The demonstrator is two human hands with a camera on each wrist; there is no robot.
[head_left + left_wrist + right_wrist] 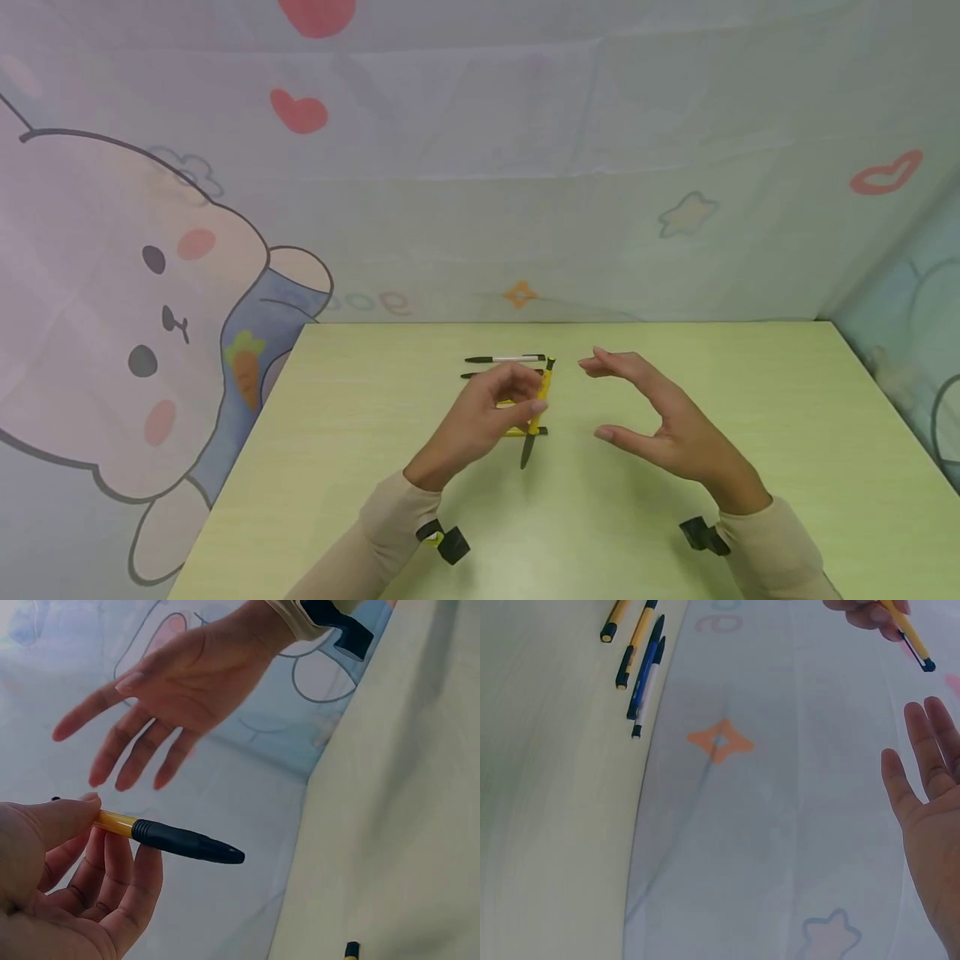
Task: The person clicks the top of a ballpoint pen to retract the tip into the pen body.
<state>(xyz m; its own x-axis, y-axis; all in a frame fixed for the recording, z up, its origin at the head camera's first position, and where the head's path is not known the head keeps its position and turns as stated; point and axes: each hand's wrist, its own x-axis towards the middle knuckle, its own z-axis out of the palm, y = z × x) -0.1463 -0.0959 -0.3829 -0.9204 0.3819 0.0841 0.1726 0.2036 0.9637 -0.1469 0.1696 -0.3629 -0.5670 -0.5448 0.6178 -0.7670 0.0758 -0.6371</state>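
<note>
A yellow pen with a black grip and tip is pinched between the thumb and fingers of my left hand, above the table. In the left wrist view the pen's black grip points away from the fingertips. To the right, my right hand hovers with fingers extended and thumb apart, touching nothing. Beneath and behind the left hand several pens lie side by side: a white one, a blue one and two yellow ones, the nearer yellow pen partly out of view.
The pale wooden table ends at a cloth backdrop printed with hearts, stars and a cartoon bear. Small black wrist cameras sit on both sleeves, one camera on the left and another camera on the right.
</note>
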